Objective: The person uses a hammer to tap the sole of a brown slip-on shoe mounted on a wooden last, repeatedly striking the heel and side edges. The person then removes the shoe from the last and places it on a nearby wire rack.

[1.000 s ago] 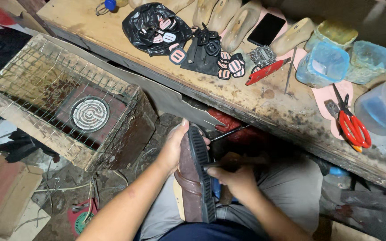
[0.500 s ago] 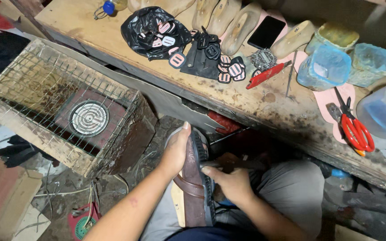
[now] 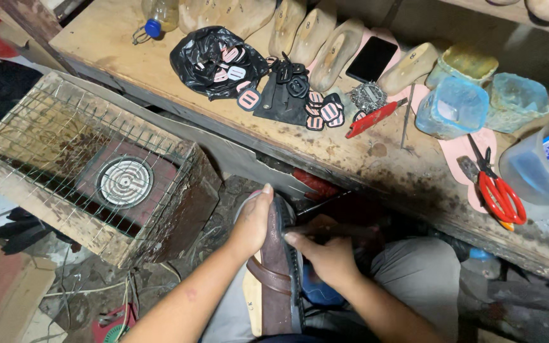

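Head view, looking down: the left hand wraps over the toe end of a dark brown leather sandal with a strap, mounted on a pale wooden last, fingers curled together and clamped on its upper edge. The sandal stands on its side, sole edge upward, on the person's lap, running from the fingertips back toward the body. The right hand presses against the sandal's other flank, thumb flat along the sole rim just across from the left fingers; its remaining fingers fold together over a dim object that I cannot make out.

Beyond the fingertips runs a worn wooden workbench. On it, well ahead of the hands, lie a crumpled black plastic bag, small pink-and-black oval patches, a row of pale wooden shoe lasts and a black phone. Farther right of the right hand sit red-handled scissors and cloudy blue plastic tubs.

Left of the left hand stands a wooden box topped with wire mesh, with a round coil heater inside (its coil looks grey).
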The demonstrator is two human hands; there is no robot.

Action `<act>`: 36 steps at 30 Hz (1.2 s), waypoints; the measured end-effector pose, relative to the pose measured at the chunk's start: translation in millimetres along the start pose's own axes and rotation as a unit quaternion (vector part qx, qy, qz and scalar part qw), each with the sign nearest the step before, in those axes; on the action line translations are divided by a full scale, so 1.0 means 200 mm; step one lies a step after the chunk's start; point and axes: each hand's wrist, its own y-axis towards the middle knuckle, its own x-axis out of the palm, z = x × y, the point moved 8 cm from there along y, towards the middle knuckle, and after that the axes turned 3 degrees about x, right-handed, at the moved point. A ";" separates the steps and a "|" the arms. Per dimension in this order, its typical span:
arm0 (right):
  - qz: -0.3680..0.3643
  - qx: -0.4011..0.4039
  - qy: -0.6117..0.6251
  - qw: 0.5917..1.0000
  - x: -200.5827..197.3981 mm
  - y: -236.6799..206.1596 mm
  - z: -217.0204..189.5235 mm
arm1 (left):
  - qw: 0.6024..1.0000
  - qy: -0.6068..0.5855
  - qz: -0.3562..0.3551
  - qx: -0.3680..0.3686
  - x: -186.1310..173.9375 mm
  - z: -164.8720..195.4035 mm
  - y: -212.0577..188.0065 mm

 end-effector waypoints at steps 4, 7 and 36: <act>-0.049 -0.069 -0.178 0.980 -0.08 0.05 -0.07 | 0.995 0.096 -0.004 0.026 0.01 -0.01 0.02; -0.049 0.097 0.064 0.992 -0.08 0.09 0.03 | 0.998 0.059 -0.010 0.026 0.02 -0.01 0.01; -0.121 0.083 0.349 0.925 -0.11 -0.15 -0.41 | 0.950 0.224 -0.117 0.183 0.13 0.82 -0.36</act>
